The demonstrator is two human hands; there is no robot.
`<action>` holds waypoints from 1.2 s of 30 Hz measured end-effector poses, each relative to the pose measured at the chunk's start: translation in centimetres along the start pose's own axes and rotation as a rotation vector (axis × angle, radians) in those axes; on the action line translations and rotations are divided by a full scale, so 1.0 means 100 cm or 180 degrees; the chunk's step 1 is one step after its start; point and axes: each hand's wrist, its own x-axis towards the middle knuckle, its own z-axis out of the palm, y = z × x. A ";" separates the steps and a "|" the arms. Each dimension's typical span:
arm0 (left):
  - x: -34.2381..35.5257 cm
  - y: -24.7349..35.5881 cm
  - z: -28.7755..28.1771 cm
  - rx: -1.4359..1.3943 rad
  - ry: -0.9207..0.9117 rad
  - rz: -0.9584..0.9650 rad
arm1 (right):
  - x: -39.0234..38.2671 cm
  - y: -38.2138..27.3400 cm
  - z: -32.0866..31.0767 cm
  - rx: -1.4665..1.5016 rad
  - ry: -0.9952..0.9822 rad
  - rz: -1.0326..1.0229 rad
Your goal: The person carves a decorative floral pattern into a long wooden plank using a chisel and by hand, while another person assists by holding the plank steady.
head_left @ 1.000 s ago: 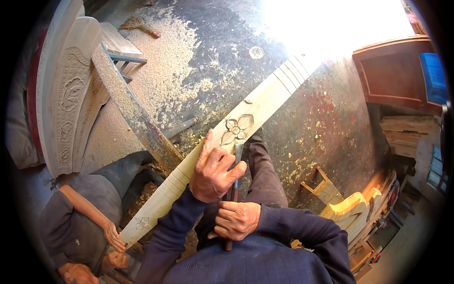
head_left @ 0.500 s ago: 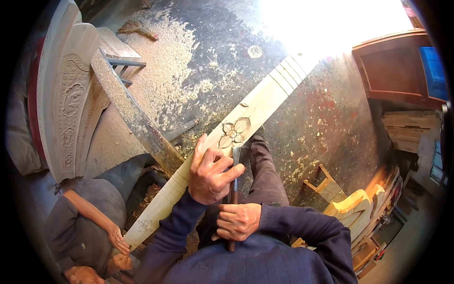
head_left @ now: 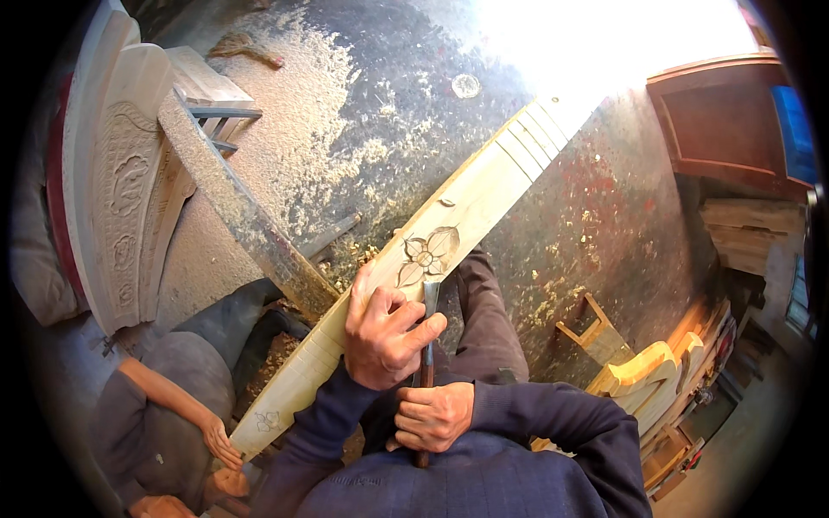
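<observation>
A long pale wooden board (head_left: 488, 177) lies diagonally before me, with a carved four-petal flower (head_left: 426, 257) and several cut crosswise lines. A chisel (head_left: 430, 295) has its metal tip at the lower edge of the flower. My left hand (head_left: 387, 337) is closed around the chisel's shank, with a finger reaching onto the board. Below it, my right hand (head_left: 432, 416) grips the wooden handle against my body. At the lower left, a co-worker's hand (head_left: 220, 440) touches the board's far end.
Carved pale furniture (head_left: 128, 190) stands at left beside a dusty beam (head_left: 224, 207) over sawdust. A red-brown cabinet (head_left: 717, 129) is at upper right, wooden planks (head_left: 747, 233) below it. A small wooden frame (head_left: 596, 337) and curved yellow pieces (head_left: 648, 371) sit at lower right.
The board, chisel and both my hands have shifted slightly down toward my body. My grip looks the same. The co-worker's hands have also moved a little down and right.
</observation>
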 end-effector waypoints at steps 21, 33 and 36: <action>0.001 -0.003 -0.003 -0.0014 -0.0127 -0.0114 | 0.001 0.004 0.010 -0.0122 0.0071 0.0119; 0.001 -0.032 -0.024 -0.0853 -0.0348 -0.0165 | 0.026 0.005 0.037 -0.0708 0.0149 0.0529; -0.003 -0.039 -0.024 -0.1055 -0.0393 -0.0115 | 0.042 0.005 0.035 -0.0931 0.0234 0.0742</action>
